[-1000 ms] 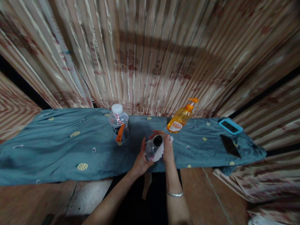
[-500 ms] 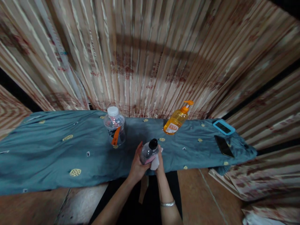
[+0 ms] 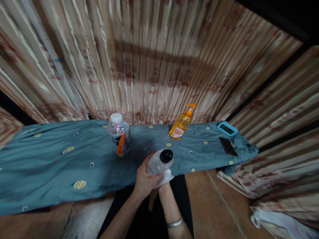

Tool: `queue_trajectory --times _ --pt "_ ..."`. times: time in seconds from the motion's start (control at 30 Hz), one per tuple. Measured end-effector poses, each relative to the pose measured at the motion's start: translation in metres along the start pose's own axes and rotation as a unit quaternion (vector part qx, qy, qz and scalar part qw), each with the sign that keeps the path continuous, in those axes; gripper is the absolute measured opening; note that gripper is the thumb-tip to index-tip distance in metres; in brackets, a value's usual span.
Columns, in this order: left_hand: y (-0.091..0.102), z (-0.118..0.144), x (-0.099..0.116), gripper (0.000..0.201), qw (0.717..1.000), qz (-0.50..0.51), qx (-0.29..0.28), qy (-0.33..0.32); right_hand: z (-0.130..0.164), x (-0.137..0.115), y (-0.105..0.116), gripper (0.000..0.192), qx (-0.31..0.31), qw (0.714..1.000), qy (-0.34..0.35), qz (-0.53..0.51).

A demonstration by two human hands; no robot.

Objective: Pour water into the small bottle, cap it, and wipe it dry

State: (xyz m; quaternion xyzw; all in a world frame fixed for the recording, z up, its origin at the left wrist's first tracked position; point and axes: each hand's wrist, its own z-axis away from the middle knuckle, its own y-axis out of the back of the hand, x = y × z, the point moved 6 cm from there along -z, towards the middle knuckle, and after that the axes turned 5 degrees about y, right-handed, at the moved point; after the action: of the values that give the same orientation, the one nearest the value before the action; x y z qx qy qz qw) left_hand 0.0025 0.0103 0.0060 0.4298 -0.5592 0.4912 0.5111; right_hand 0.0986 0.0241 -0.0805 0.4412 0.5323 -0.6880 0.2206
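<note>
A clear bottle with a black cap [image 3: 157, 162] is tilted up toward me over the front edge of the table. My left hand [image 3: 146, 177] wraps around its left side and lower part. White tissue or cloth [image 3: 167, 177] lies against the bottle's right underside. My right hand [image 3: 163, 188] is beneath that white piece, its fingers mostly hidden behind it and the bottle, pressing it to the bottle. A silver bracelet [image 3: 175, 223] circles the right wrist.
A teal patterned cloth [image 3: 94, 179] covers the table. On it stand a large clear jar with a white lid [image 3: 119, 134] and an orange pump bottle [image 3: 180, 125]. At right lie a blue-framed device [image 3: 227, 128] and a dark phone [image 3: 228, 146]. Striped curtains [image 3: 149, 66] hang behind.
The bottle has come closer to me and tips more, its cap now larger in view. My right hand has slid lower with the white piece. The camera view has shifted slightly.
</note>
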Motion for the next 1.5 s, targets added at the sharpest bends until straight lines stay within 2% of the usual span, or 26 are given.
queue_trajectory --times 0.13,0.23,0.3,0.4,0.47,0.53,0.6,0.73,0.83,0.9,0.97,1.1,1.17,1.23,1.3,1.4,1.5 --pt "0.001 0.001 0.011 0.061 0.996 -0.064 0.006 -0.057 0.025 -0.002 -0.019 0.067 -0.024 0.996 -0.042 -0.073" --pt "0.002 -0.002 0.003 0.061 0.995 -0.087 0.011 -0.042 0.031 -0.002 -0.018 0.063 -0.024 0.995 -0.058 -0.081" --pt "0.002 -0.006 -0.008 0.06 0.997 -0.07 0.013 -0.007 0.027 -0.003 -0.009 0.062 -0.023 0.995 -0.063 -0.071" --pt "0.002 -0.012 -0.024 0.059 0.999 -0.033 0.01 0.033 0.012 -0.013 0.011 0.07 -0.008 0.998 -0.053 -0.045" --pt "0.003 -0.019 -0.03 0.059 0.999 -0.016 -0.002 0.039 0.0 -0.03 0.02 0.072 0.008 0.999 -0.029 -0.023" --pt "0.004 -0.028 -0.032 0.059 0.999 -0.016 -0.016 0.031 -0.011 -0.055 0.017 0.071 0.011 1.0 0.008 0.003" --pt "0.006 -0.039 -0.032 0.058 0.999 -0.022 -0.035 0.021 -0.02 -0.084 0.0 0.071 -0.021 0.998 0.047 0.033" --pt "0.003 -0.059 -0.037 0.052 0.994 -0.013 -0.103 0.029 -0.031 -0.132 -0.057 0.066 -0.178 0.97 0.098 0.132" --pt "0.0 -0.067 -0.044 0.054 0.988 0.005 -0.144 0.05 -0.033 -0.145 -0.083 0.063 -0.262 0.938 0.118 0.193" --pt "0.0 -0.068 -0.048 0.061 0.988 0.02 -0.145 0.052 -0.033 -0.144 -0.089 0.057 -0.277 0.926 0.13 0.222" --pt "0.002 -0.068 -0.051 0.074 0.99 0.035 -0.13 0.037 -0.033 -0.14 -0.088 0.047 -0.253 0.922 0.149 0.251" --pt "-0.001 -0.066 -0.057 0.112 0.993 0.055 -0.105 0.001 -0.032 -0.131 -0.08 0.031 -0.141 0.924 0.19 0.299" --pt "0.0 -0.063 -0.061 0.12 0.997 0.038 -0.061 -0.006 -0.031 -0.127 -0.075 0.031 -0.093 0.924 0.202 0.312" --pt "0.003 -0.056 -0.063 0.117 1.0 0.001 -0.002 -0.008 -0.028 -0.122 -0.069 0.036 -0.059 0.925 0.204 0.315" --pt "0.003 -0.044 -0.064 0.108 0.999 -0.031 0.031 -0.013 -0.027 -0.117 -0.062 0.04 -0.04 0.929 0.198 0.309" --pt "-0.003 -0.027 -0.063 0.097 0.998 -0.049 0.023 -0.016 -0.025 -0.107 -0.05 0.045 -0.038 0.941 0.183 0.283" --pt "-0.01 -0.019 -0.063 0.091 0.998 -0.058 0.021 -0.015 -0.021 -0.097 -0.039 0.05 -0.049 0.951 0.179 0.246"
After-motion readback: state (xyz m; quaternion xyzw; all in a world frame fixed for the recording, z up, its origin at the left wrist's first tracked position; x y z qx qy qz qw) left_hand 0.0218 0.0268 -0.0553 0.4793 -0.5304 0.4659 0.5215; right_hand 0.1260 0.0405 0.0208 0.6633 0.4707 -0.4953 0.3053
